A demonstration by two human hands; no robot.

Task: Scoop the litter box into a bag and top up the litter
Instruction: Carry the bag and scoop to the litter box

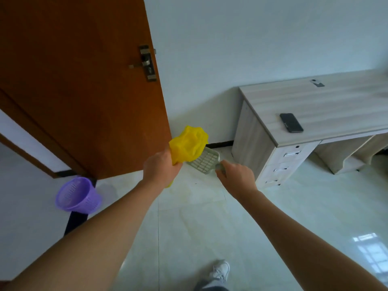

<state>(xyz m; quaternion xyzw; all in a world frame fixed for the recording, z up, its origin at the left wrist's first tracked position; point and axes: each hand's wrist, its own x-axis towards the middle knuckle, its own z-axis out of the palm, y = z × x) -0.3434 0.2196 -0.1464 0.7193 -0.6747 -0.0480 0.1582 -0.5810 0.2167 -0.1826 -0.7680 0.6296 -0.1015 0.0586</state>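
My left hand (160,167) is closed around the neck of a crumpled yellow plastic bag (188,145), held up in front of me with its bunched top puffed out. My right hand (235,177) grips the handle of a pale grey slotted litter scoop (204,160). The scoop's flat grid head points left and lies just under and behind the bag, close to it. No litter box or litter supply is in view.
A brown wooden door (88,85) stands open at the left. A purple mesh basket (77,196) sits on the floor by it. At the right is a pale wooden desk (327,106) with drawers and a black phone (291,122). My shoe (220,271) shows on the tiled floor.
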